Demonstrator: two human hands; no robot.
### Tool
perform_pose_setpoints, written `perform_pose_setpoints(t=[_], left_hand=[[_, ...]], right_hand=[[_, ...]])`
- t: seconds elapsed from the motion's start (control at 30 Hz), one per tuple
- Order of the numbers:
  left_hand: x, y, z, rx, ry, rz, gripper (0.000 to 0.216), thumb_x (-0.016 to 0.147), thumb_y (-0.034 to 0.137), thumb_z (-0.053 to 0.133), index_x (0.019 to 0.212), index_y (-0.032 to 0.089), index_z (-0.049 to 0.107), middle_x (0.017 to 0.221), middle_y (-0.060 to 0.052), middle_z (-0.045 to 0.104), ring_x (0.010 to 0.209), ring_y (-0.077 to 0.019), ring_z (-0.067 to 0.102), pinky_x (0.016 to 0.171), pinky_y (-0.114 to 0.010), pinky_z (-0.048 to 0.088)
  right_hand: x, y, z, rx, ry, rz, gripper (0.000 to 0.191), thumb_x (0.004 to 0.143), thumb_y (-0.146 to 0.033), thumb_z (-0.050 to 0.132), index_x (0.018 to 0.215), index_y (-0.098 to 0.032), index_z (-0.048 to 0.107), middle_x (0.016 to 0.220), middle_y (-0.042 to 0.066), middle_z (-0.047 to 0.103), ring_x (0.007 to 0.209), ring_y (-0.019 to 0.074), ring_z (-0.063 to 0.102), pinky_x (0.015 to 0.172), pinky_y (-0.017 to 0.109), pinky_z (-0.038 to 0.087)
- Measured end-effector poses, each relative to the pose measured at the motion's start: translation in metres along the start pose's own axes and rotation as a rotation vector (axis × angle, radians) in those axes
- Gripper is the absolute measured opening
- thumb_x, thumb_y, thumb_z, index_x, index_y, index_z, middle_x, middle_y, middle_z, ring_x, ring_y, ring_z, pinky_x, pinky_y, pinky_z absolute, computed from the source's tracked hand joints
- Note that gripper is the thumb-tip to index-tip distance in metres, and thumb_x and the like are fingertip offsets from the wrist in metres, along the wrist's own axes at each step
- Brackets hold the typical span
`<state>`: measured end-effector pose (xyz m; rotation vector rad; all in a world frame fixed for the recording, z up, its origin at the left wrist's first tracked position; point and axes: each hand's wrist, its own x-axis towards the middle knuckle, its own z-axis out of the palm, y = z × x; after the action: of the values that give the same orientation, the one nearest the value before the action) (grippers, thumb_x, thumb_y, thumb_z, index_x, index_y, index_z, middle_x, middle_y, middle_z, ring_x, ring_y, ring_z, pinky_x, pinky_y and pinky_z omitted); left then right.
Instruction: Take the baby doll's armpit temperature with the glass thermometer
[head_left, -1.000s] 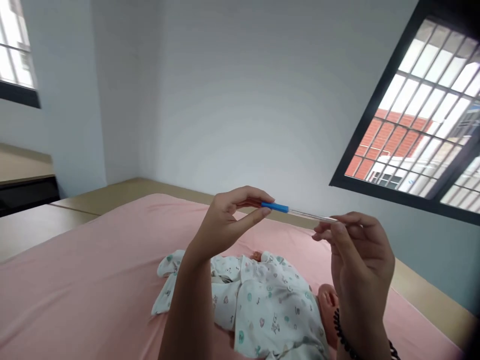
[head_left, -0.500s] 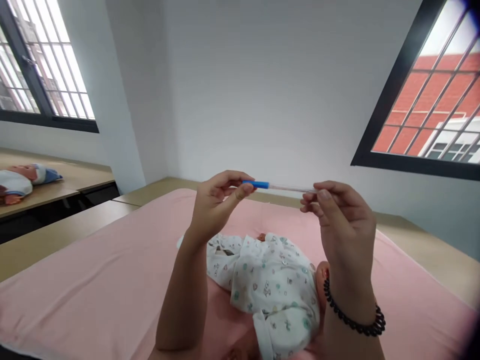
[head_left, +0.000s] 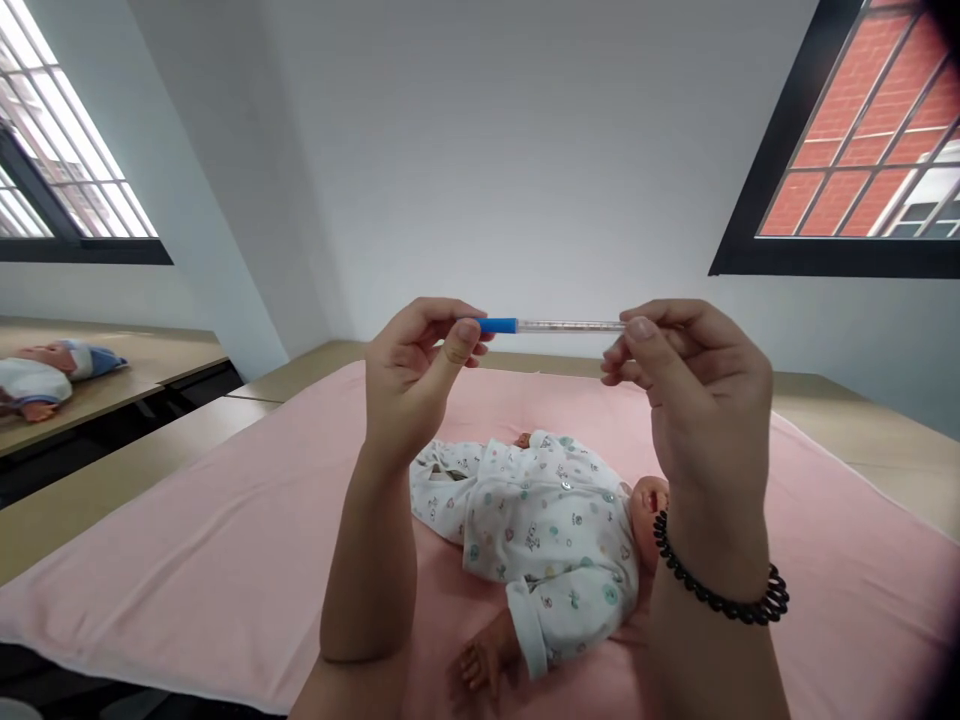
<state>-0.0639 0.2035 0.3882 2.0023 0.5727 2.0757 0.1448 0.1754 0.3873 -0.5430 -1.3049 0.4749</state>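
A glass thermometer (head_left: 568,326) with a blue end is held level in front of me, above the table. My left hand (head_left: 416,375) pinches its blue end between thumb and fingers. At the other end, my right hand (head_left: 697,385) grips the clear glass tip, which the fingers hide. Fine markings show along the glass, too small to read. Below the hands a baby doll (head_left: 547,530) lies on its back in white patterned clothes, its head to the right and partly behind my right wrist. A black coiled band (head_left: 720,600) circles that wrist.
A pink sheet (head_left: 225,560) covers the table under the doll. Another doll (head_left: 45,375) in white and blue lies on a wooden table at the left. A white wall (head_left: 480,160) rises behind, with barred windows on both sides.
Both hands and the thermometer sit higher in view, and the thermometer is now level, its markings showing more clearly. The view has tilted downward, so more of the doll's arm shows.
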Motion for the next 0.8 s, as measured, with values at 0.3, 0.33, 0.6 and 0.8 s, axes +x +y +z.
perform_pose_setpoints(t=[0.3, 0.33, 0.6, 0.8], left_hand=[[0.001, -0.003, 0.001, 0.012, 0.021, 0.056, 0.015, 0.089, 0.026, 0.076, 0.104, 0.029, 0.075, 0.096, -0.001, 0.071, 0.089, -0.0152, 0.071, 0.074, -0.029, 0.064], [0.001, -0.003, 0.001, 0.018, 0.022, 0.05, 0.015, 0.089, 0.027, 0.076, 0.104, 0.029, 0.075, 0.095, 0.0, 0.071, 0.088, -0.0152, 0.071, 0.074, -0.029, 0.064], [0.0, -0.001, 0.0, 0.025, 0.023, 0.021, 0.017, 0.09, 0.042, 0.075, 0.103, 0.031, 0.073, 0.091, 0.001, 0.073, 0.083, -0.016, 0.071, 0.066, -0.031, 0.062], [0.003, -0.005, -0.001, 0.022, 0.065, 0.067, 0.023, 0.088, 0.039, 0.078, 0.108, 0.03, 0.07, 0.092, 0.001, 0.07, 0.08, -0.0142, 0.068, 0.059, -0.028, 0.058]], right_hand=[[0.002, 0.006, 0.004, -0.018, -0.024, -0.03, 0.01, 0.094, -0.024, 0.066, 0.104, -0.024, 0.065, 0.096, 0.001, 0.068, 0.087, 0.0143, 0.068, 0.072, 0.028, 0.061], [0.002, 0.006, 0.003, -0.019, -0.028, -0.031, 0.01, 0.094, -0.024, 0.066, 0.104, -0.024, 0.066, 0.096, 0.001, 0.068, 0.087, 0.0143, 0.068, 0.073, 0.028, 0.061], [0.003, 0.008, 0.0, 0.03, -0.075, 0.036, 0.009, 0.089, -0.026, 0.068, 0.098, -0.026, 0.066, 0.08, -0.002, 0.063, 0.077, 0.0136, 0.065, 0.068, 0.029, 0.059], [0.011, 0.007, -0.012, 0.204, -0.137, 0.162, 0.009, 0.082, -0.027, 0.073, 0.089, -0.026, 0.068, 0.073, -0.002, 0.06, 0.071, 0.014, 0.061, 0.064, 0.029, 0.056]])
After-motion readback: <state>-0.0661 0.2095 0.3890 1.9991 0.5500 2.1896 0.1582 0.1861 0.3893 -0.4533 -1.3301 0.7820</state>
